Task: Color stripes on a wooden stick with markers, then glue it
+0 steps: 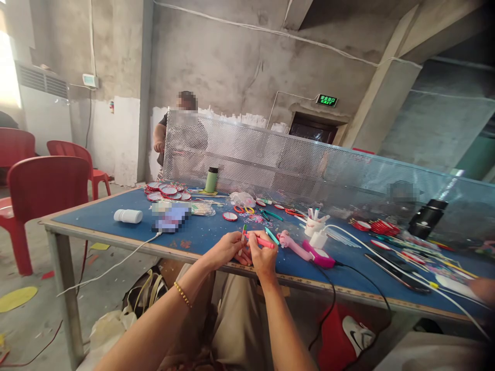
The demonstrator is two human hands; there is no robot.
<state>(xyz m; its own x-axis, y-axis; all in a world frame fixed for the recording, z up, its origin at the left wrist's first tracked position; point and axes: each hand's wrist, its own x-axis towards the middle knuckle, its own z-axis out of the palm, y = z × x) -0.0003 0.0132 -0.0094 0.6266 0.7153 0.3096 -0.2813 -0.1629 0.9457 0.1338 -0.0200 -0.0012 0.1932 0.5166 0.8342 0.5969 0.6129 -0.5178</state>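
Note:
Both my hands meet over the near edge of the blue table [116, 226]. My left hand [226, 250] pinches a thin stick with a green tip [244, 230], fingers closed. My right hand [263, 253] is closed around a pink-red pen-like tool [266, 242] lying across its fingers. A teal stick [271, 236] lies just right of my hands. A pink glue gun [294, 243] rests on a magenta stand [320, 256] to the right.
Red round discs [168, 191], a green bottle [211, 180], a white bottle [128, 216], scissors [271, 213] and a cup of sticks [313, 223] lie on the table. A perforated metal screen [309, 170] divides it; a person stands behind. Red chairs [42, 190] stand left.

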